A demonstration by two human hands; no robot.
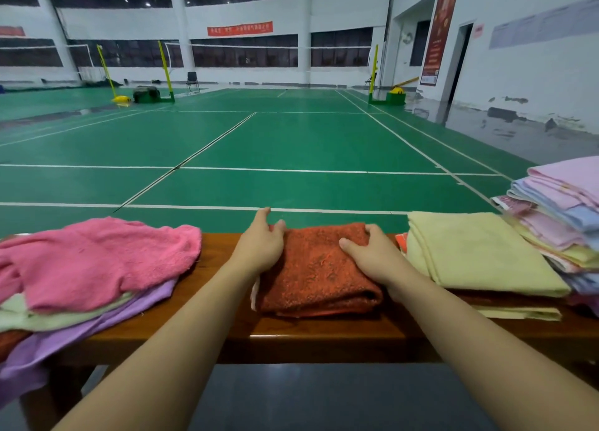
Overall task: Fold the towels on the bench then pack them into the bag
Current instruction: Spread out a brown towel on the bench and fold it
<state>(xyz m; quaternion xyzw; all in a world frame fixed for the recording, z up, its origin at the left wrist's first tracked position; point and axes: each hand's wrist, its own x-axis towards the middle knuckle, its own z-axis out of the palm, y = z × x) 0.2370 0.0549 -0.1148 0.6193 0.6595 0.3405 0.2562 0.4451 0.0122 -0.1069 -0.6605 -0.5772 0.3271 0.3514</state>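
A folded orange-red towel (319,273) lies in the middle of the wooden bench (324,335). My left hand (259,247) holds its far left corner, thumb on top and fingers past the edge. At the far right edge, my right hand (372,254) grips the towel with its fingers curled over and its thumb lying on the cloth. To the left sits a loose heap: a pink towel (97,262) over a pale green one (61,319) and a purple one (97,331). No bag is in view.
A folded pale yellow towel (476,252) lies just right of my right hand. Beyond it rises a stack of pink, blue and yellow towels (557,210). Past the bench stretches a green badminton court (291,145) with nets and posts.
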